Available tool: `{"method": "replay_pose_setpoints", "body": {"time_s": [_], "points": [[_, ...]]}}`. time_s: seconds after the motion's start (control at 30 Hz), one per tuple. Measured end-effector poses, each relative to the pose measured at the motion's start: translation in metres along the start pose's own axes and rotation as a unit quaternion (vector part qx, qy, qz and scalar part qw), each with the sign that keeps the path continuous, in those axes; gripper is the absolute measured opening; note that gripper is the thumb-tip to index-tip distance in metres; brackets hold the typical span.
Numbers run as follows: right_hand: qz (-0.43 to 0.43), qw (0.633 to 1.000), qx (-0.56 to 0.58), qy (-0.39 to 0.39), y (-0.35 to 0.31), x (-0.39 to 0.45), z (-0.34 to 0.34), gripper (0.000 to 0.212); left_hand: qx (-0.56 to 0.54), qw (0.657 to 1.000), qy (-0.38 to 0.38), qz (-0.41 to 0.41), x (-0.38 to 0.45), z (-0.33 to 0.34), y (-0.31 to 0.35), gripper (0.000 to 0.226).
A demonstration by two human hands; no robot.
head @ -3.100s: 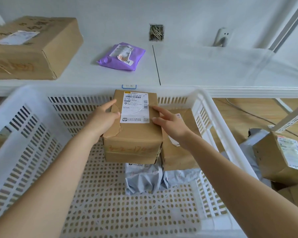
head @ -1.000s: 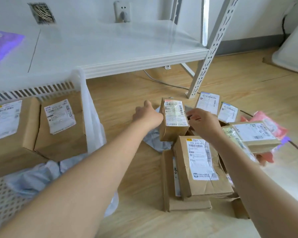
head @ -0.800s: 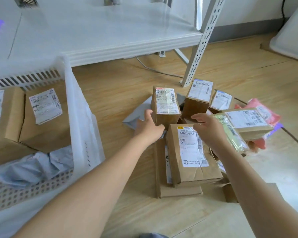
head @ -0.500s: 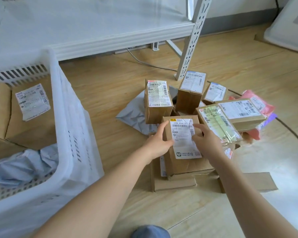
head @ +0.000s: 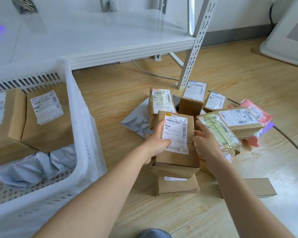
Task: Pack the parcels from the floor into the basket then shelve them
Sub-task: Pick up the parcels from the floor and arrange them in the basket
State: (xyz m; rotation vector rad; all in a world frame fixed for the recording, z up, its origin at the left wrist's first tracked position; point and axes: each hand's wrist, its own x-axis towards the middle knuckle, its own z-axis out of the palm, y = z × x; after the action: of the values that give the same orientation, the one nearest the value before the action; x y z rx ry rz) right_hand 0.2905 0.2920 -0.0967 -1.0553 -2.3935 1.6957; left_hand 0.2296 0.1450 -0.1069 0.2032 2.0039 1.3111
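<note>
A brown cardboard parcel (head: 176,158) with a white label sits on top of the floor pile, tilted up off a flat box (head: 176,185). My left hand (head: 156,140) grips its left side, thumb on the label. My right hand (head: 206,140) presses its right side. Around it lie several more labelled boxes, such as an upright one (head: 162,102) and one with yellow tape (head: 218,131). The white slotted basket (head: 83,133) stands at the left and holds two cardboard boxes (head: 45,117) over grey mailer bags (head: 36,167).
A low white shelf (head: 96,36) runs behind the basket, its perforated upright (head: 194,48) standing beside the pile. A grey mailer (head: 138,122) and pink mailers (head: 255,115) lie among the boxes. A cable (head: 150,72) crosses the wooden floor. A white tray (head: 286,38) leans far right.
My hands left the box in the basket and crossed to the floor pile. They touched the upright box, then closed on the nearer labelled parcel, which now sits tilted up off the flat box.
</note>
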Motion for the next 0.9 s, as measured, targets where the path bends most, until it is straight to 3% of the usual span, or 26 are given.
{"method": "replay_pose_setpoints", "body": {"time_s": [0.37,0.6,0.9], "points": [[-0.095,0.981,0.172,-0.002,-0.061,-0.032,0.001,0.06,0.024,0.997,0.04,0.055,-0.037,-0.05,0.05,0.069],[-0.178,0.962,0.191,-0.076,-0.128,-0.048,0.022,0.063,0.068,0.982,0.112,0.14,-0.079,-0.119,0.096,0.065],[-0.204,0.944,0.146,-0.216,-0.208,-0.08,0.113,0.048,0.084,0.971,0.186,0.125,-0.152,-0.24,0.075,0.064]]}}
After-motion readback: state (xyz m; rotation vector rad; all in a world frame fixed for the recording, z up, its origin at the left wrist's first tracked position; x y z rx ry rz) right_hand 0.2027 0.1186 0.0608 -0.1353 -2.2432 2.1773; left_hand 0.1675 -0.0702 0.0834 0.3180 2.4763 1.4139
